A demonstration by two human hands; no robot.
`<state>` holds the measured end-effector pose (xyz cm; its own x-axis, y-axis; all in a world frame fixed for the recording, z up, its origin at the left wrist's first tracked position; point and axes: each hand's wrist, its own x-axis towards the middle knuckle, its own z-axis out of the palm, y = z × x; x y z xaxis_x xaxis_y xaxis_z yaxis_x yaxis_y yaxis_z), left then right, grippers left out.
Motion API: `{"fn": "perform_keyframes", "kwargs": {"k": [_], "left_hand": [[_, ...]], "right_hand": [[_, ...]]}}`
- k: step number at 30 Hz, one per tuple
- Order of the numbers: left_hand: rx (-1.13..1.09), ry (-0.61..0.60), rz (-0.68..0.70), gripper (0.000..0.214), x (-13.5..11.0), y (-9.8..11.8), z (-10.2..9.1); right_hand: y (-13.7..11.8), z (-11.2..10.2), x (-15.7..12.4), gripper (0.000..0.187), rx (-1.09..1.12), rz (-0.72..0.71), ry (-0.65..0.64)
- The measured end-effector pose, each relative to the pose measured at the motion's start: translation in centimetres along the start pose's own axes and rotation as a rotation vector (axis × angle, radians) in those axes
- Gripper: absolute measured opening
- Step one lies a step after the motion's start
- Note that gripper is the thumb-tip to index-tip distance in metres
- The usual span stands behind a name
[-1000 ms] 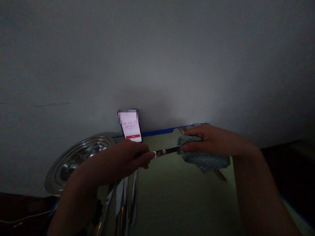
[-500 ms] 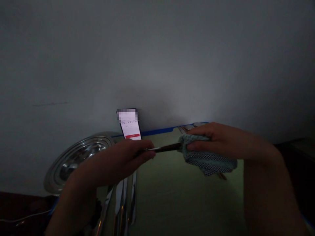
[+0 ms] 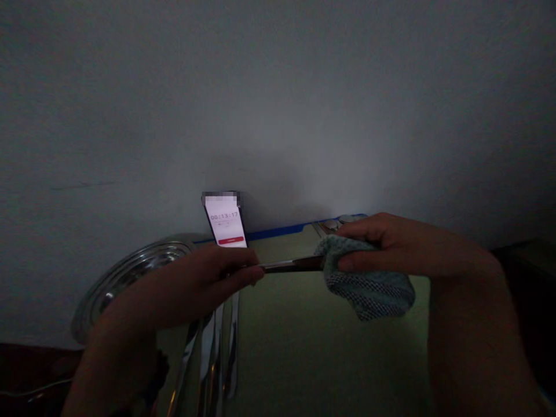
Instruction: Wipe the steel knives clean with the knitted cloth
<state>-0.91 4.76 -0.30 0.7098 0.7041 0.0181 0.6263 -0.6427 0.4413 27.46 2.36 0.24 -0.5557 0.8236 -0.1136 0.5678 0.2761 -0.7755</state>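
Note:
My left hand [image 3: 195, 284] is closed around one end of a thin metal utensil [image 3: 291, 265] held level above the table. My right hand [image 3: 391, 243] is closed on a blue-grey checked cloth [image 3: 369, 284] that wraps the utensil's other end, which is hidden inside it. Whether it is a knife or another piece of cutlery I cannot tell in the dim light. Both hands hover over a pale green mat [image 3: 304, 347].
A phone [image 3: 225, 223] with a lit timer screen leans against the grey wall. A shiny steel plate [image 3: 125, 278] leans at the left. Several pieces of cutlery [image 3: 217, 353] lie on the mat below my left hand; more cutlery [image 3: 332, 224] lies at the back edge.
My right hand with the cloth has slid a little to the right along the utensil, showing more of its shaft. The left hand has drifted slightly left. The timer advanced two seconds.

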Motion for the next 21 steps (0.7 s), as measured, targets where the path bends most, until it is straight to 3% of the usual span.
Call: {"fn": "perform_keyframes", "kwargs": {"k": [10, 21], "left_hand": [[-0.017, -0.083, -0.018, 0.032, 0.48, 0.13, 0.12], [0.065, -0.124, -0.053, 0.03, -0.12, 0.39, 0.32]], "right_hand": [[-0.58, 0.31, 0.54, 0.027, -0.15, -0.012, 0.007], [-0.53, 0.35, 0.8, 0.023, -0.175, 0.003, 0.037]]}}
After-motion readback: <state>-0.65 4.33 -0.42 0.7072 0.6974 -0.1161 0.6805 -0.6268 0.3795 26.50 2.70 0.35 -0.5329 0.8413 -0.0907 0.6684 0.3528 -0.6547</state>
